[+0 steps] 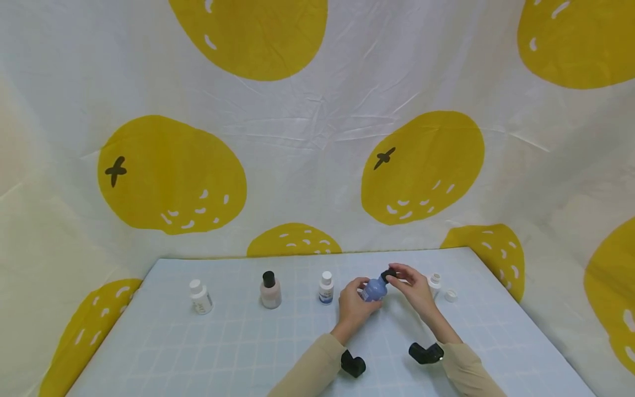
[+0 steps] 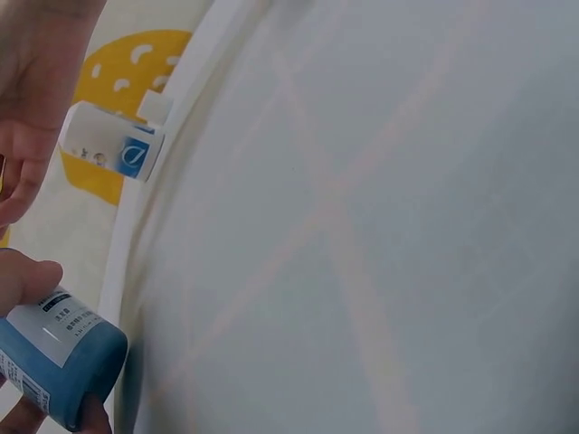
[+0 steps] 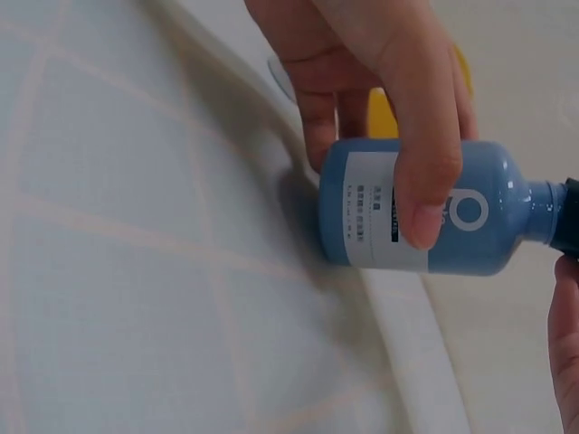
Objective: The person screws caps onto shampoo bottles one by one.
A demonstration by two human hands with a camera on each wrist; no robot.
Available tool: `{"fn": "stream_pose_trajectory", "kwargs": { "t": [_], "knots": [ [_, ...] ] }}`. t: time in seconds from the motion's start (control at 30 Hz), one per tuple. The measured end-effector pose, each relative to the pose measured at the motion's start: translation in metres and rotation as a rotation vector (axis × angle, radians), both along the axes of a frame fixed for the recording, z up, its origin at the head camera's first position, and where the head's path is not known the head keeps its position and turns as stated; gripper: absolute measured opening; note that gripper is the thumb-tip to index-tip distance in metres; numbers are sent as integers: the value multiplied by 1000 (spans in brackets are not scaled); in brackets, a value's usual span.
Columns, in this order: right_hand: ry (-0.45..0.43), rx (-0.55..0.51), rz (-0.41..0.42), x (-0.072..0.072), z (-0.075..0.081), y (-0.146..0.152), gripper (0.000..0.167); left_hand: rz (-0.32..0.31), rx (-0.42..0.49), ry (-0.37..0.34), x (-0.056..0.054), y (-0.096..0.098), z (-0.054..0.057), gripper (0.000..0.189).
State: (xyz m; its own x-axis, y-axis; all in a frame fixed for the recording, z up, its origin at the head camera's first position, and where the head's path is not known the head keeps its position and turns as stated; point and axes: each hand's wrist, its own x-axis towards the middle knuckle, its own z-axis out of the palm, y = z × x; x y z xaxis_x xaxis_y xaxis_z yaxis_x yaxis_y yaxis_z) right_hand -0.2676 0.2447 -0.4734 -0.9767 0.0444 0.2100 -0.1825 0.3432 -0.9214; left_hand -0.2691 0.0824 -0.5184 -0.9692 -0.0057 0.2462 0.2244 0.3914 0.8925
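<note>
A blue bottle [image 1: 375, 290] with a white label is held tilted above the table, its neck toward the upper right. My left hand [image 1: 355, 306] grips the bottle's body, thumb across the label in the right wrist view. At the neck, my right hand [image 1: 410, 286] pinches the black cap [image 1: 389, 274] between thumb and fingers. The cap sits at the end of the neck [image 3: 541, 212]; how tightly it is seated is hidden. Left of my left hand stands a white bottle [image 1: 326, 288] with a blue label and a white cap.
Behind my right hand stands a white bottle [image 1: 434, 282] without its cap; a white cap [image 1: 450, 295] lies beside it. Farther left stand a pinkish bottle with a black cap [image 1: 270, 293] and a white capped bottle [image 1: 200, 299]. A fruit-print curtain [image 1: 307, 165] hangs behind the table.
</note>
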Motion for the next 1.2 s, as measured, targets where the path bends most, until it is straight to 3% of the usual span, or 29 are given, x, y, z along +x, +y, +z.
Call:
{"fn": "stream_pose_trajectory", "kwargs": {
  "t": [0.9,1.2],
  "knots": [
    [30,87,53,2,0,-1,42,12,14,3,3,4,2,51],
    [20,105,33,1,2,-2,39,22,26,16,2,6,0,52]
  ]
}}
